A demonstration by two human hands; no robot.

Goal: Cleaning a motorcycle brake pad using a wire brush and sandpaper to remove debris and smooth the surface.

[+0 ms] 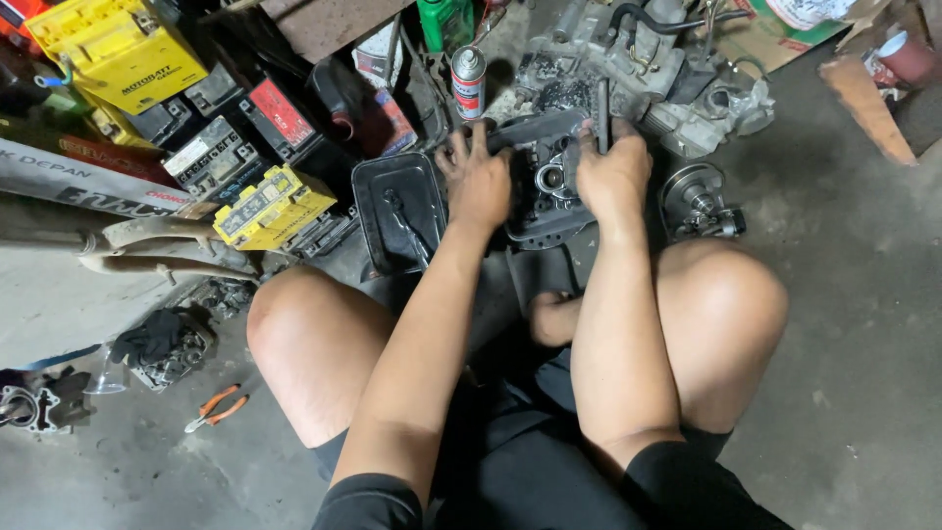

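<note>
Hands number two, both the person's own, and both rest on one dark engine casing that lies on the concrete floor just ahead of the bare knees. The left hand lies flat on the casing's left edge with fingers spread, pressing rather than clasping. The right hand is clenched round a slim dark tool that stands upright out of the fist; what kind of tool it is cannot be told. The casing is grey-black and grimy, with a round bright bearing ring showing between the two hands.

Around it: one larger engine block just behind, with hoses on top; one round metal clutch-like part just right of the right hand; one black rectangular tray just left of the left hand, with a dark tool lying in it; one spray can standing upright behind the tray. To the left stand several batteries, two of them yellow and others black. One pair of orange-handled pliers lies on the floor well apart, beside the left thigh. The forearms and hands cover much of the casing's near side
</note>
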